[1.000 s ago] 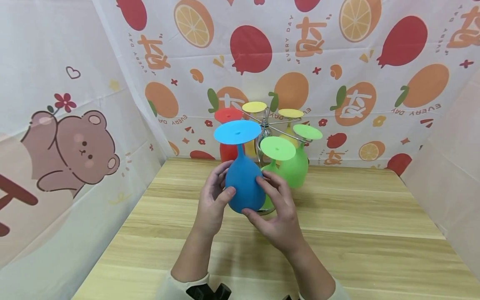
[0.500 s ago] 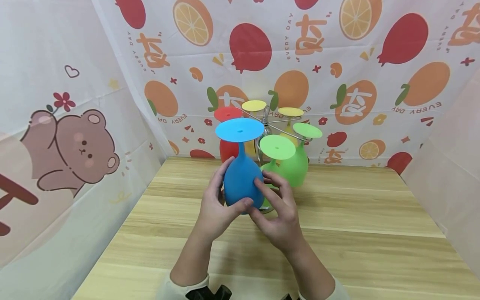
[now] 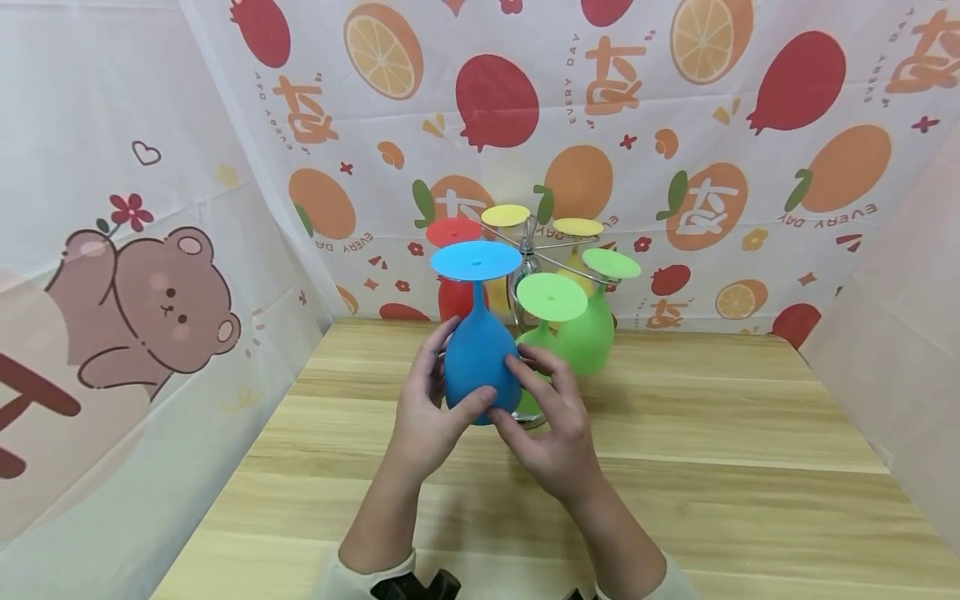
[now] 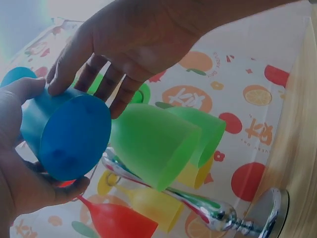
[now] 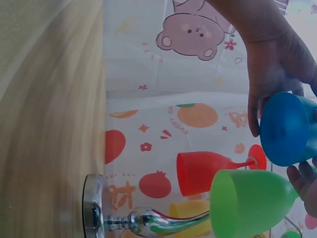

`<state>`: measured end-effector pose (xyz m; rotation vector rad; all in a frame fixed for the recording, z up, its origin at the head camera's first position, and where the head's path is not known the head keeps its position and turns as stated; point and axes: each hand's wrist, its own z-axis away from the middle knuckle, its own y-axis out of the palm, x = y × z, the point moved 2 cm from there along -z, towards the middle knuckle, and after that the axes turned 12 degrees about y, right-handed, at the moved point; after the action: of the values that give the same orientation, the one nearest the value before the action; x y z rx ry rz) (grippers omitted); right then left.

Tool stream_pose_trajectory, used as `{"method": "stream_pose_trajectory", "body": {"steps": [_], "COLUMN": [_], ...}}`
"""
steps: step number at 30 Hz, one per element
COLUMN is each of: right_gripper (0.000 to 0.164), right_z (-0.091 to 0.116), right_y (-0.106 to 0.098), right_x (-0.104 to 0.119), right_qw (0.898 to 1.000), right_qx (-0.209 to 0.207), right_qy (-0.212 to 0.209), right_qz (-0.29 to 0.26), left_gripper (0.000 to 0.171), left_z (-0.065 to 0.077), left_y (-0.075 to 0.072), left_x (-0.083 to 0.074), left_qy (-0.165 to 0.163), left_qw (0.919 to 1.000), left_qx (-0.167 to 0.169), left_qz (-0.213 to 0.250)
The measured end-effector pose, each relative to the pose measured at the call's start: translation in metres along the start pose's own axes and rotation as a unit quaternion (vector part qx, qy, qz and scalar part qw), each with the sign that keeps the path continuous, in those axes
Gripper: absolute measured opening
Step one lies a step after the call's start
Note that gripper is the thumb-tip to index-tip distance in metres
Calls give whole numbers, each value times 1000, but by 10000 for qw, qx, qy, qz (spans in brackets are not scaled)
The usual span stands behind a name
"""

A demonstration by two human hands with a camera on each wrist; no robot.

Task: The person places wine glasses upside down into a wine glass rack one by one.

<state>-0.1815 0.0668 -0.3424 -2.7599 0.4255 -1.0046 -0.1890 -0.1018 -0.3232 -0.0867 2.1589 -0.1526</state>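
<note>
A blue wine glass [image 3: 480,358] is upside down, its round foot on top, in front of a metal glass rack [image 3: 528,248]. My left hand [image 3: 422,427] grips it from the left, with the thumb across the near side low down. From the right, my right hand [image 3: 553,417] holds the bowl between thumb and fingers. The blue glass [image 4: 77,136] shows its open mouth in the left wrist view. Whether its stem sits in a rack arm cannot be told. Two green glasses [image 3: 588,337] hang upside down on the rack just right of my right hand.
A red glass [image 3: 453,296] and two yellow glasses [image 3: 579,227] hang at the back of the rack. The rack's round chrome base [image 5: 93,206] stands on the wooden table [image 3: 712,433]. A fruit-print cloth [image 3: 495,100] hangs behind, and a bear-print cloth [image 3: 165,300] at left.
My left thumb has slid right, lower on the blue glass and close to my right thumb. The blue glass has barely shifted, and both hands keep hold of it.
</note>
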Motion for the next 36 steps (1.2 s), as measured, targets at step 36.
{"method": "stream_pose_trajectory", "body": {"steps": [36], "right_gripper": [72], "right_z": [-4], "right_y": [-16], "right_x": [-48], "right_qw": [9811], "right_qx": [-471], "right_qy": [1853], "right_qz": [287], "left_gripper": [79], "left_z": [-17], "left_y": [-19], "left_x": [-2], "left_qy": [-344], "left_qw": [9952], "left_qx": [-132], "left_qz": [-911]}}
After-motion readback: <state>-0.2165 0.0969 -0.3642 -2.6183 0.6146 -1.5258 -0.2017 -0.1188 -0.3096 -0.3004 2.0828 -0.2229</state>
